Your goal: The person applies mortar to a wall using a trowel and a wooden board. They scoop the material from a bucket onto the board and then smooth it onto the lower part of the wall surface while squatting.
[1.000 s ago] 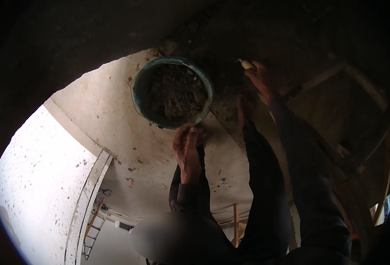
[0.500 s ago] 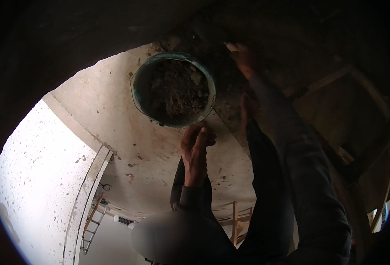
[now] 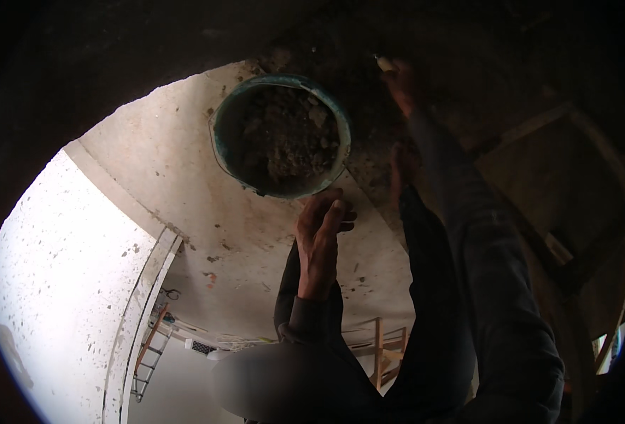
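A green bucket [image 3: 346,134] with a thin wire handle stands on the floor, holding grey-brown rubble and lumps [image 3: 288,138]. My left hand [image 3: 321,230] is just below the bucket's near rim, beside my knee. Its fingers curl in under the thumb, and nothing shows in them. My right arm stretches far forward, past the bucket's right side. Closed in my right hand [image 3: 401,83] is a tool with a pale handle [image 3: 384,64]; a bit of metal glints at its front. Darkness hides the tool's working end and the ground around it.
My bare foot [image 3: 403,166] is on the floor right of the bucket. A pale, speckled panel [image 3: 65,283] lies at the left, bordered by a raised edge. Wooden framing [image 3: 532,131] stands in the dark at the right. A ladder [image 3: 150,364] is at the lower left.
My right hand has shifted slightly right and farther forward with the tool. My left hand has moved a little up and right in view. The bucket sits slightly higher in view.
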Demonstrator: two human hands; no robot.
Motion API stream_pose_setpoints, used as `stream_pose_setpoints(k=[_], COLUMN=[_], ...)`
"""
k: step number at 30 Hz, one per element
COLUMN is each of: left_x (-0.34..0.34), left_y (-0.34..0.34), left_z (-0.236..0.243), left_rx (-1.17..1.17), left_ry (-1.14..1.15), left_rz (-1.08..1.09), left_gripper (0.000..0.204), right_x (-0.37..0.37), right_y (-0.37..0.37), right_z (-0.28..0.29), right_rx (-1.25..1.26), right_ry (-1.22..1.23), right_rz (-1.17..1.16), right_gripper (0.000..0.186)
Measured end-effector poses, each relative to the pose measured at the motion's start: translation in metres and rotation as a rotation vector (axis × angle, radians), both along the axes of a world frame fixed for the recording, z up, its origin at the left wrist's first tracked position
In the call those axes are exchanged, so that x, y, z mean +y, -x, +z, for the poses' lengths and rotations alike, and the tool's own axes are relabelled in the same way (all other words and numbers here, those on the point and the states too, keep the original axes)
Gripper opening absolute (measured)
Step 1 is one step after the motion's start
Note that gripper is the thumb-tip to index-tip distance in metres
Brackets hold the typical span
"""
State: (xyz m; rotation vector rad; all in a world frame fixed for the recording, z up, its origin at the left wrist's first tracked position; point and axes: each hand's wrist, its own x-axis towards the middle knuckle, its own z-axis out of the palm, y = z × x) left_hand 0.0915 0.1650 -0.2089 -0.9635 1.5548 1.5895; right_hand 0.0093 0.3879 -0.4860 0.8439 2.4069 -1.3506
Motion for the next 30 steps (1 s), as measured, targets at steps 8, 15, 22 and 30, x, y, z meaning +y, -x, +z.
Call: stream_pose_setpoints(k=[8, 15, 22, 30], left_x=[-0.001, 0.0, 0.004, 0.003], left_y=[0.003, 0.003, 0.005, 0.002], left_z=[0.002, 0.003, 0.005, 0.003], left_rx=[-0.006, 0.003, -0.012, -0.033], left_ry=[0.001, -0.002, -0.023, -0.042], left_rz=[-0.016, -0.027, -0.028, -0.022], left_gripper=[0.032, 0.034, 0.035, 0.03], right_x=[-0.019, -0.021, -0.03, -0.032], right_y=[-0.005, -0.013, -0.009, 0.002], right_z=[0.006, -0.006, -0.008, 0.015], right_rx=[-0.032, 0.01, 0.006, -0.059], right_ry=[0.001, 0.146, 0.132, -0.367], right_rz=[0.086, -0.033, 0.039, 0.303], right_gripper=[0.049, 0.046, 0.043, 0.039])
